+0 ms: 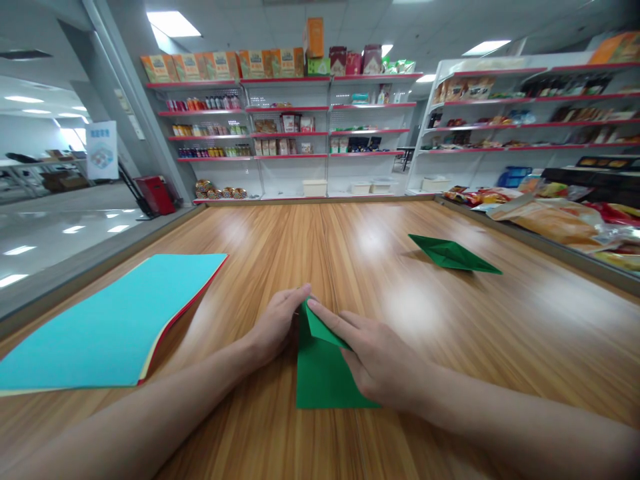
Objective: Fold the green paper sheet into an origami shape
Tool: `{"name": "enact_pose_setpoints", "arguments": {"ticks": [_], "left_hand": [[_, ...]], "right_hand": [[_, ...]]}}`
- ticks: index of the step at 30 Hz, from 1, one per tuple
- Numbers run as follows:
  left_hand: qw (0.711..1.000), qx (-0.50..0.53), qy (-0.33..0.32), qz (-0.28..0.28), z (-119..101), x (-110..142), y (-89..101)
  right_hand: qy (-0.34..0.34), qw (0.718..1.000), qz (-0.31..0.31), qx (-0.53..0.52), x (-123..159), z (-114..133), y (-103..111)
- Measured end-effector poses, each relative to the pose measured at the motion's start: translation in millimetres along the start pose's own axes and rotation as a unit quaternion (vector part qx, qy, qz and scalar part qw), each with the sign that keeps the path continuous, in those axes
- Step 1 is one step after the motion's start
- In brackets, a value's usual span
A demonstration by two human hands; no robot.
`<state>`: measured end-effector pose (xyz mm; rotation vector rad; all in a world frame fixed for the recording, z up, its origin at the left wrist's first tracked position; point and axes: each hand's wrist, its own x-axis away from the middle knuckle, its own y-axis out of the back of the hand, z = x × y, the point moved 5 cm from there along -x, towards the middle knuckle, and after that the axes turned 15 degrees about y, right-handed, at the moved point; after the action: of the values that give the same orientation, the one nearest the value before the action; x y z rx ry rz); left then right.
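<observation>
A green sheet of paper point(325, 383) lies on the wooden table in front of me, with a corner flap folded over at its top. My left hand point(277, 320) is at the upper left edge of the paper, its thumb and fingers closed on the top corner; some of its fingers are hidden. From the other side, my right hand point(377, 353) holds the folded flap, index finger stretched along it up to the tip. Farther off to the right sits a folded green paper boat point(453, 255), touched by neither hand.
A stack of coloured paper point(115, 320), light blue on top with yellow and red below, lies at the left. Bagged goods point(555, 220) are beyond the raised table edge at the right. Stocked shelves point(285, 117) stand behind the table point(250, 233).
</observation>
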<state>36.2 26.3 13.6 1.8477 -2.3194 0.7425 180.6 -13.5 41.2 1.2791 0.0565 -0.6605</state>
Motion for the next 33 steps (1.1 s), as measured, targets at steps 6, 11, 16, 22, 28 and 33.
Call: {"name": "enact_pose_setpoints", "arguments": {"ticks": [6, 11, 16, 22, 28, 33], "left_hand": [[0.998, -0.048, -0.027, -0.029, -6.5, 1.3, 4.2], [0.998, 0.0, 0.011, -0.056, -2.4, -4.2, 7.2], [0.997, -0.062, -0.026, -0.024, -9.9, 2.1, -2.4], [0.992, -0.097, -0.063, -0.053, -15.1, 8.3, -3.5], [0.99, -0.096, -0.063, -0.083, -15.7, 5.5, 0.1], [1.0, -0.02, 0.007, -0.015, -5.6, 0.9, 1.8]], "right_hand": [[-0.009, 0.997, 0.055, 0.053, -3.4, -0.7, 1.6], [-0.008, 0.992, 0.092, 0.088, -2.2, -2.5, -0.3], [0.002, 0.988, 0.102, 0.116, -0.9, -2.8, 4.3], [0.021, 0.987, 0.109, 0.119, 0.2, -4.0, 7.0], [0.029, 0.989, 0.105, 0.098, -1.1, -6.2, 2.7], [0.033, 0.99, 0.11, 0.087, -3.8, -3.6, 0.7]]}}
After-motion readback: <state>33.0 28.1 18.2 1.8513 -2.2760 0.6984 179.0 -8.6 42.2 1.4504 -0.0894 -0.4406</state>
